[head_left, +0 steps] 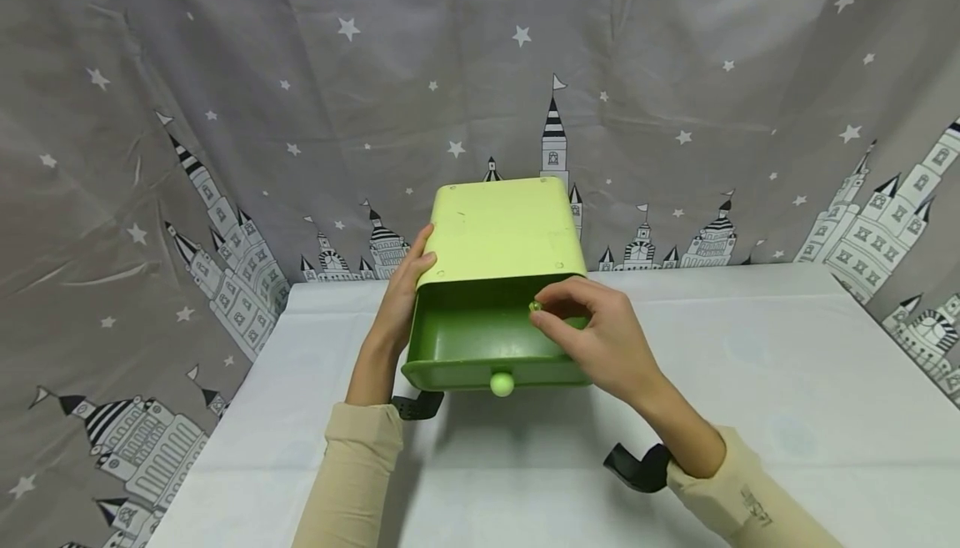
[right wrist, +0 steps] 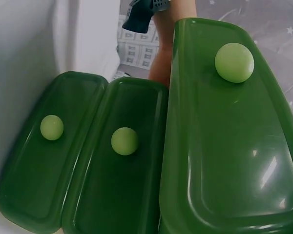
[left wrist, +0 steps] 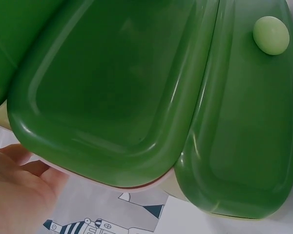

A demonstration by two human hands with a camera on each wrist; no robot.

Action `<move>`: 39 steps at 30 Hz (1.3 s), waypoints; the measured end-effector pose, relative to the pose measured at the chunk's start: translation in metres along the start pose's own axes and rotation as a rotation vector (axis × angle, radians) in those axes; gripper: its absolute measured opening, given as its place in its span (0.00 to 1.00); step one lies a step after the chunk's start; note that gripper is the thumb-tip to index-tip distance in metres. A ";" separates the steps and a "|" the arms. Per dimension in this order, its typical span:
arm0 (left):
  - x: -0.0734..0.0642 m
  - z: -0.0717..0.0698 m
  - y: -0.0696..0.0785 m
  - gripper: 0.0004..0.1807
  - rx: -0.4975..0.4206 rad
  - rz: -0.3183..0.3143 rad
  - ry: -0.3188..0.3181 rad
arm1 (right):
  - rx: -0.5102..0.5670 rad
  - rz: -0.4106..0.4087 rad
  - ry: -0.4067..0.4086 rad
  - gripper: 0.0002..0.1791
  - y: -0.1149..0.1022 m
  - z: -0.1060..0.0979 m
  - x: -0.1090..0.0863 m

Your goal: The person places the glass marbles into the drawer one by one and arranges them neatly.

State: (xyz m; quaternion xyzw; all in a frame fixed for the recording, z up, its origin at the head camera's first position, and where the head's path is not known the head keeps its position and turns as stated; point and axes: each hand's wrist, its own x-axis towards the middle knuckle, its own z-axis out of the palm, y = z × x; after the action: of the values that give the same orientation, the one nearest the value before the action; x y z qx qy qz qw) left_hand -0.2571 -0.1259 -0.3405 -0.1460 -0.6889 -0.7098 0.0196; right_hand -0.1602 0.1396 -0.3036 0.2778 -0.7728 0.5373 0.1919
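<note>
A small drawer unit with a pale yellow-green casing stands on the table, its top green drawer pulled out. Over the right part of that drawer, my right hand pinches a tiny shiny yellow-green piece between thumb and fingertips; its exact kind I cannot tell. My left hand rests along the casing's left side, fingers extended toward the back. In the left wrist view the same hand lies beside the unit. The right wrist view shows the pulled-out drawer's front and its round knob.
Two lower drawers, the middle one and the bottom one, sit pushed in, each with a round light-green knob. A white cloth covers the table. Behind it hangs a grey curtain printed with castles and stars.
</note>
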 end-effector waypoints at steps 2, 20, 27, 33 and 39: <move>0.000 0.000 0.000 0.33 0.003 0.001 0.000 | 0.002 0.004 0.002 0.06 -0.001 0.001 0.001; 0.000 0.000 0.000 0.33 -0.001 0.007 0.006 | 0.017 0.010 0.005 0.12 -0.003 0.002 -0.001; 0.000 0.000 -0.001 0.34 0.005 0.008 0.007 | -0.030 0.005 -0.011 0.11 -0.003 0.000 -0.001; 0.001 -0.001 -0.002 0.33 0.015 0.017 0.011 | -0.040 -0.010 -0.004 0.11 -0.003 -0.003 -0.002; 0.000 0.000 -0.002 0.34 0.008 0.016 0.009 | -0.052 -0.035 0.027 0.12 -0.002 -0.008 -0.009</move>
State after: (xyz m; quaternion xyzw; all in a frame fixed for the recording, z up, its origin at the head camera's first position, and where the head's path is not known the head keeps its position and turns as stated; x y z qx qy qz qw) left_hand -0.2578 -0.1262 -0.3427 -0.1481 -0.6906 -0.7073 0.0291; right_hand -0.1521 0.1479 -0.3045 0.2788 -0.7788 0.5175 0.2188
